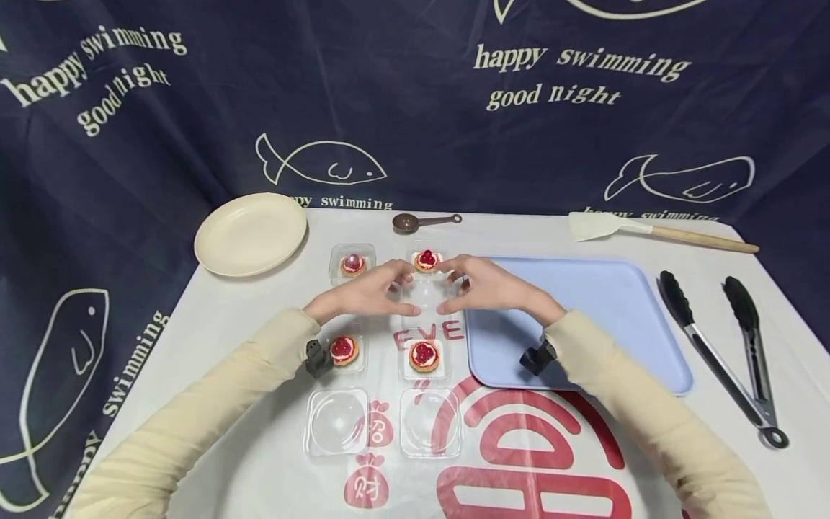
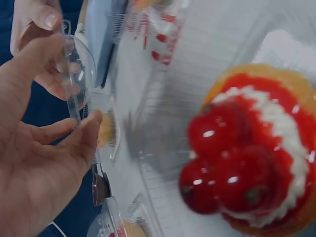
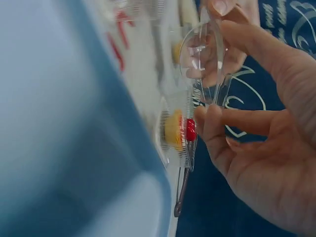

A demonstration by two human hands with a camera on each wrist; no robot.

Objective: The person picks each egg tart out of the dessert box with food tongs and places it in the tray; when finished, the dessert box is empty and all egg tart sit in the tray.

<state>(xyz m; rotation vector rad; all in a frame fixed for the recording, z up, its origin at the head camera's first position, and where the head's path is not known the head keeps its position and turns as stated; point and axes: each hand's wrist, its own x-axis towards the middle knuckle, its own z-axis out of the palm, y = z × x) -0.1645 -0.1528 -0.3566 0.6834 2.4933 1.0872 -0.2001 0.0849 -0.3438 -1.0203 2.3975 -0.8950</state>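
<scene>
A clear plastic lid (image 1: 428,294) with a round dome is held between both hands, just in front of the back right fruit tart (image 1: 426,262) in its clear box. My left hand (image 1: 384,290) pinches one edge of the lid, thumb nearer me and fingers on the far side. On the opposite edge, my right hand (image 1: 483,287) grips it likewise. In the right wrist view the lid (image 3: 201,59) stands tilted off the table. Close to the left wrist camera is a tart with red berries (image 2: 247,158) in an uncovered box.
A lidded tart (image 1: 352,264) sits back left; two more tarts (image 1: 424,356) occupy boxes nearer me. Two clear lids (image 1: 337,422) lie in front. Around them are a blue tray (image 1: 583,317), tongs (image 1: 726,360), a spatula (image 1: 661,231), a brown scoop (image 1: 407,223) and a cream plate (image 1: 251,234).
</scene>
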